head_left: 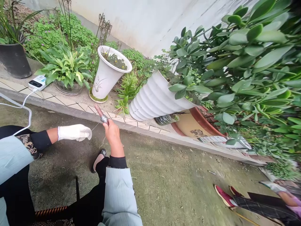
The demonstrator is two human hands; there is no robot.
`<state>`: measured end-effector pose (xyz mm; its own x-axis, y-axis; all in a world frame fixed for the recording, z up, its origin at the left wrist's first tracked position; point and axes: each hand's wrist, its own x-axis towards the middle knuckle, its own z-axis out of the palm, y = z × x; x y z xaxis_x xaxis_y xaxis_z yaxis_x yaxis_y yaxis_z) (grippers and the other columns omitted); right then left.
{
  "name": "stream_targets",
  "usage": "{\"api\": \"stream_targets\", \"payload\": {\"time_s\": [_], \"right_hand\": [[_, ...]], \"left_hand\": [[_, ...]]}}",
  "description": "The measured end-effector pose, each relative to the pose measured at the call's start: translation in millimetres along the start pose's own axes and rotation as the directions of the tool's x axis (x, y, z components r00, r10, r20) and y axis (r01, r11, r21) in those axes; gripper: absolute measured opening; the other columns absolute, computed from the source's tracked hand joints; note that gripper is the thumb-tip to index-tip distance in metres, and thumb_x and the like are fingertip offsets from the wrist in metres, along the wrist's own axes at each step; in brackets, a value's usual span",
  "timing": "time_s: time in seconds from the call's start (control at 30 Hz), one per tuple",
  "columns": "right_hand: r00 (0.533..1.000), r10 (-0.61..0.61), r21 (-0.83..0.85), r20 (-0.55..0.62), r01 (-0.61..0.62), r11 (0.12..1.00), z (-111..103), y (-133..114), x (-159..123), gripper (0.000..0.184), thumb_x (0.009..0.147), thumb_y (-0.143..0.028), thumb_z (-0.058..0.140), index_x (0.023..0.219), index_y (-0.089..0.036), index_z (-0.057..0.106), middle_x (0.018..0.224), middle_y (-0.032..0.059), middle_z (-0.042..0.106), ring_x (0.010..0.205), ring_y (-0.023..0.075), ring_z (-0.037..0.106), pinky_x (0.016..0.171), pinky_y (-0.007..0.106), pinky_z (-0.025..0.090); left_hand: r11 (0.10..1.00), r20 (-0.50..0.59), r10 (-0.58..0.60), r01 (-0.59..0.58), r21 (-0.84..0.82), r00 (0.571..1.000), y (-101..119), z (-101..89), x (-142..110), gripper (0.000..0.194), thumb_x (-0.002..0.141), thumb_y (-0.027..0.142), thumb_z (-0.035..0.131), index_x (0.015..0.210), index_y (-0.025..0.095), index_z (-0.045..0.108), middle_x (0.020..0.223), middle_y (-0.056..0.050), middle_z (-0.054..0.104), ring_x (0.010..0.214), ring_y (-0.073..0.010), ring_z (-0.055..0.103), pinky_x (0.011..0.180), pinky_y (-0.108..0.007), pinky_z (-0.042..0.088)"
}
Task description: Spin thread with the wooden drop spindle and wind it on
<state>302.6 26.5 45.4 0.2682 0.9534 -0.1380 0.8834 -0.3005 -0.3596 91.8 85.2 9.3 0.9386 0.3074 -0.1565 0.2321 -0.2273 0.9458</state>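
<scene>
In the head view, my right hand [111,133] is bare and closed around a short brown stick [99,110] that points up and away. A tight coil of silvery wire [103,119] is wound on the stick just above my thumb. From the coil a thin strand runs left to my left hand [74,132], which wears a white knitted glove. Its fingers are pressed together at the strand's end. Both hands are held in the air over the concrete ground, in front of a tiled ledge with potted plants.
Along the tiled ledge [80,107] stand a white flared pot [103,78], a ribbed white pot [152,97] and a black pot [15,59]. A white device [39,82] with a cable lies there. At lower right another person's red shoe [223,195] and gloved hand show.
</scene>
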Motion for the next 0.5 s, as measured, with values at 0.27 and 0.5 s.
{"api": "stream_targets", "payload": {"time_s": [0.27,0.5], "right_hand": [[0.748,0.02,-0.192,0.664,0.144,0.971,12,2,-2,0.008,0.08,-0.023,0.061,0.078,-0.015,0.065,0.082,0.0107,0.069,0.07,0.0181,0.062,0.061,0.026,0.039],[0.418,-0.436,0.436,0.797,0.1,0.894,3,6,-7,0.007,0.078,-0.02,0.059,0.074,-0.015,0.061,0.064,-0.0033,0.057,0.055,0.0073,0.051,0.055,0.02,0.038]], "left_hand": [[0.972,0.066,0.028,-0.042,0.232,0.997,7,-3.3,-3,0.031,0.09,0.037,0.043,0.075,0.015,0.06,0.062,0.0,0.054,0.055,-0.0108,0.046,0.053,-0.021,0.036],[0.998,-0.032,0.006,-0.004,0.057,0.999,10,-20.5,-8,0.033,0.088,0.045,0.047,0.08,0.016,0.061,0.064,-0.002,0.058,0.054,-0.0125,0.052,0.051,-0.021,0.039]]}}
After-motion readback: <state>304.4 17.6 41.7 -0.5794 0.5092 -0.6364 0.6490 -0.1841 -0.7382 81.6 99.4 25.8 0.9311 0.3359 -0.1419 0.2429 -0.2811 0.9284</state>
